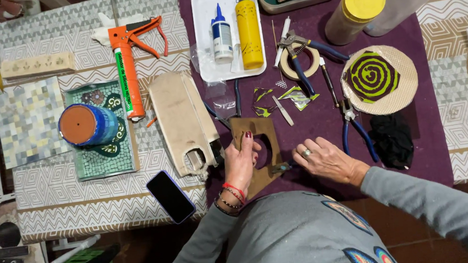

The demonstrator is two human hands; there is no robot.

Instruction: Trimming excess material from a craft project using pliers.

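My left hand [242,161] presses on a brown wooden cut-out board [257,130] with a curved opening, lying on the purple cloth [320,103]. My right hand [328,159] sits at the board's right edge, fingers closed on a small dark tool [282,167] whose tip touches the wood. A ring shows on that hand. Small green-and-purple mosaic shards [297,96] lie just beyond the board, beside a metal pair of tweezers [283,110].
Blue-handled pliers [305,49], tape ring, round spiral mosaic [378,78], second pliers [357,128], black cloth [391,138]. White tray [203,35] with glue bottles, orange caulking gun [128,62], blue pot [88,124] on mosaic tray, phone [170,196], yellow-lidded jar [356,10].
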